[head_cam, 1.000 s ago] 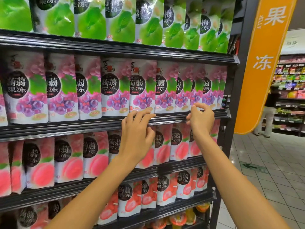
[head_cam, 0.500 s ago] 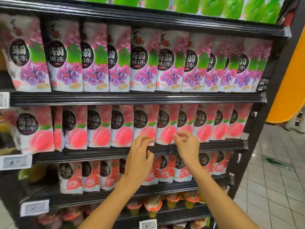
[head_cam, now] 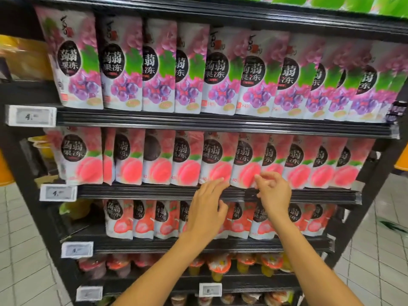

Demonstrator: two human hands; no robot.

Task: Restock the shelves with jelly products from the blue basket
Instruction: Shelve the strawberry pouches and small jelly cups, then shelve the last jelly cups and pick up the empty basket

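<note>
A black shelf unit holds rows of jelly pouches. Purple grape pouches (head_cam: 220, 71) fill the upper row, pink peach pouches (head_cam: 183, 157) the middle row, red strawberry pouches (head_cam: 143, 219) the row below. My left hand (head_cam: 206, 208) is held out at the peach shelf's front rail (head_cam: 154, 192), fingers spread, its fingertips at the bottom edge of a peach pouch (head_cam: 217, 160). My right hand (head_cam: 272, 191) hovers just right of it, fingers loosely curled at the foot of the neighbouring peach pouch (head_cam: 248, 162). Neither hand holds anything. The blue basket is out of view.
Jelly cups (head_cam: 217, 265) with orange lids sit on the lower shelves. White price tags (head_cam: 57, 192) hang on the rails at the left. Green pouches (head_cam: 331, 2) line the top shelf. White tiled floor (head_cam: 375, 261) lies to the right of the unit.
The view has dropped and pulled back from the grape row to the peach row. Both hands moved down from the grape shelf's rail to the peach shelf's rail.
</note>
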